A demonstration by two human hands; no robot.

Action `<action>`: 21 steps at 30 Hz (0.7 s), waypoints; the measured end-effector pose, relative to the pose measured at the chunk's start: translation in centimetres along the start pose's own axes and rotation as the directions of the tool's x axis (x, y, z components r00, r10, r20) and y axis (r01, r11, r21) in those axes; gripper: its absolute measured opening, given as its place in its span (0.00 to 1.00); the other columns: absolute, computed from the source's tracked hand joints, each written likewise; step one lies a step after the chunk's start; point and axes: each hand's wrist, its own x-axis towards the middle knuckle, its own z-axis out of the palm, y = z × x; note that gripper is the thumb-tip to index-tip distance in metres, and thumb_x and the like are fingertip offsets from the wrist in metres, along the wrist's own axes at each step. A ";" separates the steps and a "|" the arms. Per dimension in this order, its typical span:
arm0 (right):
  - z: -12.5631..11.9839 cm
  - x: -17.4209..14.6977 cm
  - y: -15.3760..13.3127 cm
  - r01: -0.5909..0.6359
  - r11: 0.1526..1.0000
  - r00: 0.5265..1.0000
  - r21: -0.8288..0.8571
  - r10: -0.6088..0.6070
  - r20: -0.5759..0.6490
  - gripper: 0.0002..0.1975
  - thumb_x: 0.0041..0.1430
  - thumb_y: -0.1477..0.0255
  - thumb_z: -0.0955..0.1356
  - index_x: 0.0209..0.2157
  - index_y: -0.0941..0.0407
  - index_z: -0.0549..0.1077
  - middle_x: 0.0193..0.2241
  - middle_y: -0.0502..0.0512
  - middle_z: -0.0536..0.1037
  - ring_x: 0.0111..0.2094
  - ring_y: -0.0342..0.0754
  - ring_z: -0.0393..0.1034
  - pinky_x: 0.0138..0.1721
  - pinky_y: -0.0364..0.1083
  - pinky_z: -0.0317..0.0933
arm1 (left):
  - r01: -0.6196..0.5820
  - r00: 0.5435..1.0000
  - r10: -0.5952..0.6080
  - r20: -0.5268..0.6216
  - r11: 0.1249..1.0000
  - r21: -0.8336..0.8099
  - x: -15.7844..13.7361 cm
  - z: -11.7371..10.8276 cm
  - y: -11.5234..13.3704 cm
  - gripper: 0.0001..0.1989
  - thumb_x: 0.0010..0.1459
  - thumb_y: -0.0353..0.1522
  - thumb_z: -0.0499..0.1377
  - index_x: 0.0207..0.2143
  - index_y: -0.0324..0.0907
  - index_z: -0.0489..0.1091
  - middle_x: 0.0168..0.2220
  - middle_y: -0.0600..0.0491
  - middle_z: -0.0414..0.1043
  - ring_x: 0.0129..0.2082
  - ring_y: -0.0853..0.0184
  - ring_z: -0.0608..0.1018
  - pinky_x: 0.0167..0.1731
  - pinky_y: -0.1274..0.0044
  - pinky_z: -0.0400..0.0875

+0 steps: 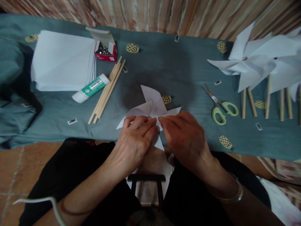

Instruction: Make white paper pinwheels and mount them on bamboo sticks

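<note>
A white paper pinwheel (pixel 154 100) with folded, pointed blades is held at the table's front edge. Pressed on its left and near side, my left hand (pixel 138 138) is closed on the paper, fingertips at the centre. My right hand (pixel 185 135) pinches at the centre from the right, its thumb and fingers together; whatever small part lies between the tips is hidden. Both hands cover much of the near blades. Right of them, scissors (pixel 215 100) with green handles lie with blades slightly apart.
On the left are a stack of white paper (pixel 63 59), a red-and-white box of small metal pieces (pixel 106 51), a green-and-white glue tube (pixel 90 88) and several wooden sticks (pixel 107 91). Several finished pinwheels (pixel 254 59) on sticks lie at right. A patterned curtain (pixel 155 15) hangs behind the green tablecloth (pixel 155 62).
</note>
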 end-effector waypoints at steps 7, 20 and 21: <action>-0.3 0.6 0.1 0.033 0.999 0.999 -0.002 -0.033 0.005 0.15 0.67 0.78 0.59 0.39 0.61 0.77 0.38 0.59 0.82 0.40 0.54 0.71 0.40 0.54 0.64 | -0.025 1.000 0.026 -0.006 0.997 0.070 0.3 -0.4 0.3 0.11 0.66 0.27 0.50 0.45 0.38 0.72 0.49 0.49 0.78 0.47 0.59 0.73 0.46 0.65 0.62; 1.6 -0.3 0.3 0.033 0.985 0.992 0.168 -0.012 -0.124 0.16 0.65 0.81 0.58 0.46 0.65 0.75 0.41 0.62 0.82 0.41 0.51 0.73 0.45 0.50 0.69 | -0.008 1.000 0.009 -0.003 0.996 0.090 0.6 -0.6 0.5 0.12 0.66 0.27 0.49 0.42 0.37 0.73 0.47 0.48 0.78 0.45 0.60 0.73 0.44 0.66 0.62; 1.8 -0.4 0.4 0.032 0.986 0.992 0.164 -0.011 -0.127 0.16 0.65 0.81 0.58 0.46 0.64 0.75 0.41 0.62 0.81 0.41 0.52 0.73 0.45 0.51 0.69 | -0.010 1.000 0.011 -0.010 0.996 0.091 0.6 -0.6 0.5 0.13 0.66 0.27 0.49 0.42 0.37 0.73 0.48 0.49 0.78 0.45 0.60 0.73 0.44 0.66 0.62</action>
